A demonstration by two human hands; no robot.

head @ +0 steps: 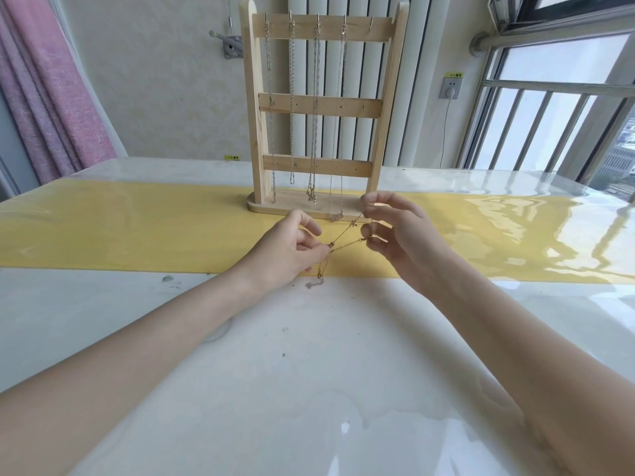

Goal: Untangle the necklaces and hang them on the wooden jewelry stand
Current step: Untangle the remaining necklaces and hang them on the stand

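Both hands' grips, left hand (292, 249) and right hand (395, 231), stretch gold necklace (345, 240) between them.

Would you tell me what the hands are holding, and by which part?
A thin gold necklace: the left hand pinches its chain at one end, the right hand near the clasp.

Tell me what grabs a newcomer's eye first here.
Both hands, left and right, pinch a thin gold chain stretched between them above the yellow strip. Just behind stands the wooden stand, four necklaces hanging from its top bar.
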